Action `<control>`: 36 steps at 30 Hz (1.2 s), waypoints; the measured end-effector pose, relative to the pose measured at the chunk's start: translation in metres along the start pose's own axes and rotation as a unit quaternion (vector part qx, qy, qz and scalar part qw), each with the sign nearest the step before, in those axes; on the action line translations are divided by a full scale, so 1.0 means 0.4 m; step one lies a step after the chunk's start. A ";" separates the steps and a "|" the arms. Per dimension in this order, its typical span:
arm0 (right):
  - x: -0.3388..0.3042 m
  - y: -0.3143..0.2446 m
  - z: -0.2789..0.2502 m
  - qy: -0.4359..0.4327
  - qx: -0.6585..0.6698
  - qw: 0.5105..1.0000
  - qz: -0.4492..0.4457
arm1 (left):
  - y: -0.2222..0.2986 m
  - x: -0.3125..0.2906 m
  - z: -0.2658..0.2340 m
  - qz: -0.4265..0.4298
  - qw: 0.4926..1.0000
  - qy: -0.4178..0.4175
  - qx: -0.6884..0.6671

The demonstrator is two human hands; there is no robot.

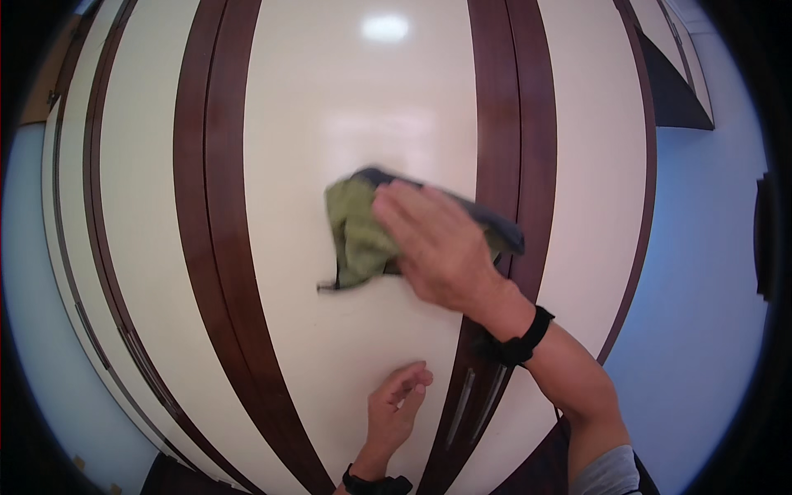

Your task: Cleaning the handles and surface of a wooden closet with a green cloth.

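A green cloth with a dark grey side or border [355, 219] is spread against the cream panel of a wardrobe door [330, 346]. My right hand [437, 243] holds it there, fingers fairly straight and close together over the fabric. The cloth sticks out on both sides of this hand, and its right end reaches over the dark brown door strip [498, 140]. Lower down, my left hand [393, 408] is in front of the same panel with its fingers loosely bent and nothing in it. Each wrist has a black band. The right hand is slightly blurred.
Two slim metal handles [478, 404] are set in the brown strip below my right wrist. Another brown strip [223, 165] runs down the left, with further cream doors beyond it. A pale blue wall [701, 272] stands at the right, with a dark object [762, 235] on it.
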State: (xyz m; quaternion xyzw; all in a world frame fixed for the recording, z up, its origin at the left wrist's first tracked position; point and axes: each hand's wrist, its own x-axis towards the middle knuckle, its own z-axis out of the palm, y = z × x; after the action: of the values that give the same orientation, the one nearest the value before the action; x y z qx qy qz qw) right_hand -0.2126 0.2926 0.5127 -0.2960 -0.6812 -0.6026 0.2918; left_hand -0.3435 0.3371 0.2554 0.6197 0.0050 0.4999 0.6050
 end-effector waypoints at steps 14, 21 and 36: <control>-0.020 -0.036 0.005 -0.053 0.050 0.997 -0.029 | 0.128 0.034 -0.013 0.068 0.997 0.022 0.038; 0.068 0.015 -0.004 0.077 0.004 0.988 0.130 | 0.152 0.034 -0.039 0.069 0.996 0.034 0.053; 0.093 -0.017 0.067 0.048 0.018 0.994 0.095 | 0.203 0.064 -0.084 0.087 0.993 0.041 0.073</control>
State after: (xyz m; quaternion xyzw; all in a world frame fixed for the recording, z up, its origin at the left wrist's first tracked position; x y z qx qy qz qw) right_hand -0.2430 0.3205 0.5335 -0.3253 -0.6460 -0.5732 0.3851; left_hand -0.4005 0.3559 0.3246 0.6392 0.0119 0.5738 0.5118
